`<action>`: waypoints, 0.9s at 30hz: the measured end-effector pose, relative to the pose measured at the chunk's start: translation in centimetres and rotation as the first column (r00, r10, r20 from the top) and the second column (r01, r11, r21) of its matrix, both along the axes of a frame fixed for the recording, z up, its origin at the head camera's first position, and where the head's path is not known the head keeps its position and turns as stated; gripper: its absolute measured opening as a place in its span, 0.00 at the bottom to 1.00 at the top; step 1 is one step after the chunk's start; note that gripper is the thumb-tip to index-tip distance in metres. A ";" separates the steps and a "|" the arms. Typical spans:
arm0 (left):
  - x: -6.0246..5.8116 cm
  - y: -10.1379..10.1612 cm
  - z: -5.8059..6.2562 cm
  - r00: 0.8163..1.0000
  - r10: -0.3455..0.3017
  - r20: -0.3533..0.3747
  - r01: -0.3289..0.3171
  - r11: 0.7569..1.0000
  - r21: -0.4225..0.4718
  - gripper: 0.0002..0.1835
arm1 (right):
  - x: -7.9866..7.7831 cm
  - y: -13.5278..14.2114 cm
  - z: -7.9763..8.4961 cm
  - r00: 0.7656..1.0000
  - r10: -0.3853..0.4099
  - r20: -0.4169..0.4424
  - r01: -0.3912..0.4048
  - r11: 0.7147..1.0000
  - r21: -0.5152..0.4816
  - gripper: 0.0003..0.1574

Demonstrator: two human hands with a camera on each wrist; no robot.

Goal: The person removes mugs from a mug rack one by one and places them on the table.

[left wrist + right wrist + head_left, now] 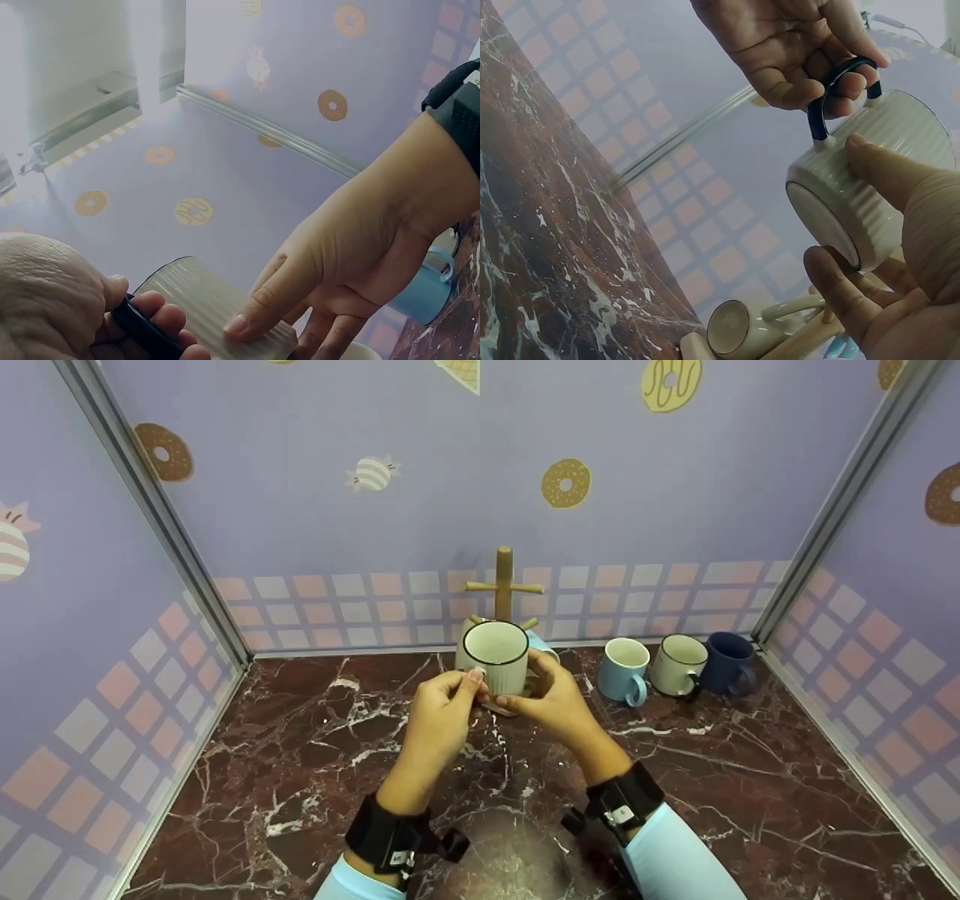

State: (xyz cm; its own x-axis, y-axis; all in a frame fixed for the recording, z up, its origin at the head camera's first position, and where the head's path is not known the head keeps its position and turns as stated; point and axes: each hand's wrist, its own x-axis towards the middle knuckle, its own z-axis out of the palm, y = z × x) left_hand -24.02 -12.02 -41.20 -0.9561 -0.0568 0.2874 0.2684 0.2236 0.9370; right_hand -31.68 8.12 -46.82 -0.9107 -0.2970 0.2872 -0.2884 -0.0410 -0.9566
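Observation:
A cream ribbed mug point(502, 671) with a dark rim is held up in front of the wooden mug tree point(504, 570). My left hand point(442, 709) pinches its black handle point(819, 120), the fingers hooked through the loop in the right wrist view. On the other side my right hand point(559, 701) grips the mug's body, thumb on the ribbed wall and fingers under and behind it. Behind the held mug, a white mug point(731, 330) and a light blue mug point(541, 649) hang on the tree, both partly hidden.
To the right on the dark marbled tabletop point(300, 780) stand a light blue mug point(622, 671), a cream mug with a black handle point(677, 667) and a dark blue mug point(726, 664). Patterned panels point(337, 532) close off the back and both sides.

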 end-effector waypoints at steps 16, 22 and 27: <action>-1.0 -5.5 1.3 0.979 0.199 0.051 -0.201 0.979 0.033 0.18 | 0.9 0.2 0.5 0.984 0.017 -0.178 0.024 0.974 0.224 0.38; -2.1 -9.5 1.0 0.941 0.331 0.073 -0.334 0.942 0.027 0.19 | 1.9 -0.3 0.3 0.971 0.077 -0.228 0.009 0.935 0.354 0.36; -3.0 -12.8 -0.1 0.903 0.423 0.071 -0.427 0.903 0.053 0.20 | 2.6 -1.1 -0.2 0.927 0.171 -0.335 0.040 0.841 0.539 0.39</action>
